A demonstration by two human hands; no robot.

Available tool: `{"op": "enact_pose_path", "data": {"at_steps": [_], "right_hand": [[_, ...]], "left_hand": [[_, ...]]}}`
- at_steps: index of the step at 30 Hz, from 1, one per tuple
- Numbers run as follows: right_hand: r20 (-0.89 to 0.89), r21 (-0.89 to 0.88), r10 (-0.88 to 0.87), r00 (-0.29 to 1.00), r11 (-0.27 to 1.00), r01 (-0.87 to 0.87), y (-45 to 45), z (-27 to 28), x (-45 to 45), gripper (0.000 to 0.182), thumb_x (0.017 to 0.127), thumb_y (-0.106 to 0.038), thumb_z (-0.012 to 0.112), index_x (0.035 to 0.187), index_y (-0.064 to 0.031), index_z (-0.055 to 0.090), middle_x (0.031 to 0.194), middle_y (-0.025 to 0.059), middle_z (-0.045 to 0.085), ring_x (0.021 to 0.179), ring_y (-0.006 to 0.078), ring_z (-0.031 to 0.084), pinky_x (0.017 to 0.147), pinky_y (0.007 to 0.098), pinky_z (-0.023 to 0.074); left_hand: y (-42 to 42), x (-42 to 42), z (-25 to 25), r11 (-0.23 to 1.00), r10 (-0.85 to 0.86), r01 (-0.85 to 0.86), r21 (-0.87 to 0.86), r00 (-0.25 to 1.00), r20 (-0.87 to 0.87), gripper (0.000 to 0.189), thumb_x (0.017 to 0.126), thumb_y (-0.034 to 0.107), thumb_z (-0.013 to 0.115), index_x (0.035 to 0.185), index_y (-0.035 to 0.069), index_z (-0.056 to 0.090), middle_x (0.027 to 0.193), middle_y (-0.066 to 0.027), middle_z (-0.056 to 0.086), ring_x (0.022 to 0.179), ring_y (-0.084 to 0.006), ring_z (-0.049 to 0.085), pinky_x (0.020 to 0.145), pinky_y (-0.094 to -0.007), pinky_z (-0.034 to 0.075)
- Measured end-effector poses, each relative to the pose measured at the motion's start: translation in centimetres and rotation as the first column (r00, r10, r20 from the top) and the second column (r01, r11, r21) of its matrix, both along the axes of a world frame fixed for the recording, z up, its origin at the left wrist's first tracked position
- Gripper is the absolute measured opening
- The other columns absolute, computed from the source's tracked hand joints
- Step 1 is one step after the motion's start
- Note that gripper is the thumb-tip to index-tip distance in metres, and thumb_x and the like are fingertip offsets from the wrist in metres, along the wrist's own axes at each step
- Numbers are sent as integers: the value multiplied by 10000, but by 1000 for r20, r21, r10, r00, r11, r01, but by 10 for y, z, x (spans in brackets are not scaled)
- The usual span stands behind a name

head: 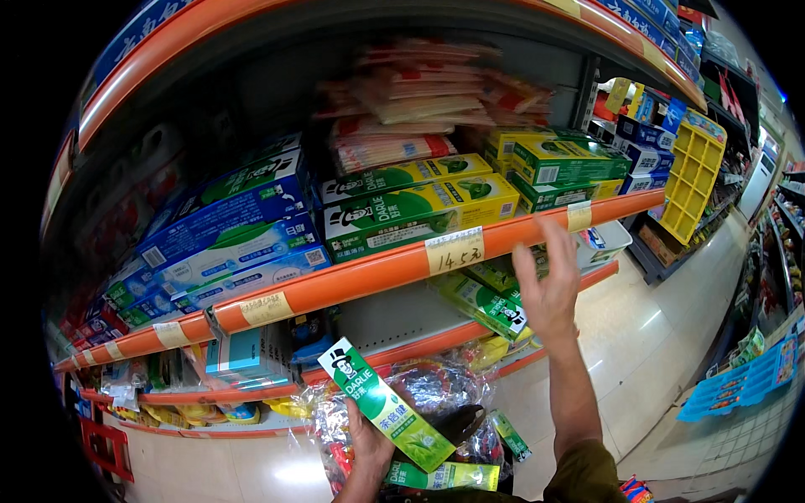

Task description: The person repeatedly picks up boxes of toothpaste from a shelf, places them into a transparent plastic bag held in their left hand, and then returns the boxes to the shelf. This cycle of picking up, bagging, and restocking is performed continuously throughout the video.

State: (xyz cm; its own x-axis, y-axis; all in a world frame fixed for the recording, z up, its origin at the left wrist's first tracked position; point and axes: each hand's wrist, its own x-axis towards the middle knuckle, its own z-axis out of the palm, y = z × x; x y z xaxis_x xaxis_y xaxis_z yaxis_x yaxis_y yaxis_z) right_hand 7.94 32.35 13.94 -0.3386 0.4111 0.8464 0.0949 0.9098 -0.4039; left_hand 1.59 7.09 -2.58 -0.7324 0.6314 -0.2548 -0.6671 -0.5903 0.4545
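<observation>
My left hand [370,443] grips a green and white Darlie toothpaste box [390,405], tilted in front of the lower shelf. My right hand [550,286] is raised before the orange shelf edge [352,283], slightly blurred, its fingers apart and holding nothing. Behind it, similar green toothpaste boxes [487,305] lie on the shelf below. Another green box [443,476] lies beneath my left hand, and a smaller Darlie box [510,435] is to its right. Yellow and green Darlie boxes [421,210] are stacked on the shelf above the orange edge.
Blue toothpaste cartons [233,239] fill the upper shelf's left side. Bundles of wrapped pink-and-white goods [415,94] are piled behind, partly blurred. Clear plastic packaging [339,415] bulges near my left hand. A yellow compartment rack [692,170] and a blue tray [736,383] stand at the right.
</observation>
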Motion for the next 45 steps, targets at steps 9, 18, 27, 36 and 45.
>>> {"op": "enact_pose_path", "data": {"at_steps": [9, 18, 27, 36, 45], "right_hand": [[316, -16, -145, 938, 987, 158, 41, 3, -44, 454, 864, -376, 529, 1070, 28, 542, 937, 211, 592, 880, 352, 548, 827, 413, 391], [116, -112, 115, 987, 988, -102, 66, -5, -45, 551, 845, -421, 587, 1161, 28, 538, 913, 132, 635, 848, 156, 579, 747, 285, 450], [36, -305, 194, 980, 936, -175, 58, -4, -41, 499, 862, -251, 604, 1239, 47, 470, 1135, 159, 552, 1046, 189, 533, 941, 296, 388], [-32, -327, 308, 951, 896, -301, 55, -6, -41, 514, 863, -238, 601, 1261, 44, 436, 1171, 159, 530, 1061, 187, 522, 939, 296, 387], [213, 163, 42, 976, 984, -77, -61, -22, 1, 451, 795, -120, 650, 1195, 19, 492, 1179, 175, 525, 1077, 271, 505, 929, 349, 389]], "left_hand": [[-8, -6, -21, 984, -68, 49, 171, 992, 102, 553, 913, 520, 332, 1225, 82, 459, 1166, -123, 543, 1073, -290, 527, 926, -465, 409], [-12, -5, -17, 962, -119, 116, 248, 993, -3, 637, 875, 602, 327, 1234, 91, 457, 1163, -167, 531, 1087, -304, 523, 932, -466, 416], [-12, -8, -15, 967, -114, 100, 234, 992, 48, 600, 904, 561, 300, 1238, 84, 446, 1157, -168, 530, 1069, -291, 528, 922, -454, 420], [-13, -8, -12, 951, -155, 144, 272, 988, 19, 629, 906, 560, 260, 1234, 63, 462, 1175, -188, 523, 1055, -321, 537, 916, -459, 425], [-18, -8, -16, 934, -145, 123, 334, 989, 40, 579, 915, 521, 296, 1235, 65, 454, 1163, -175, 527, 1062, -308, 527, 911, -453, 423]]}}
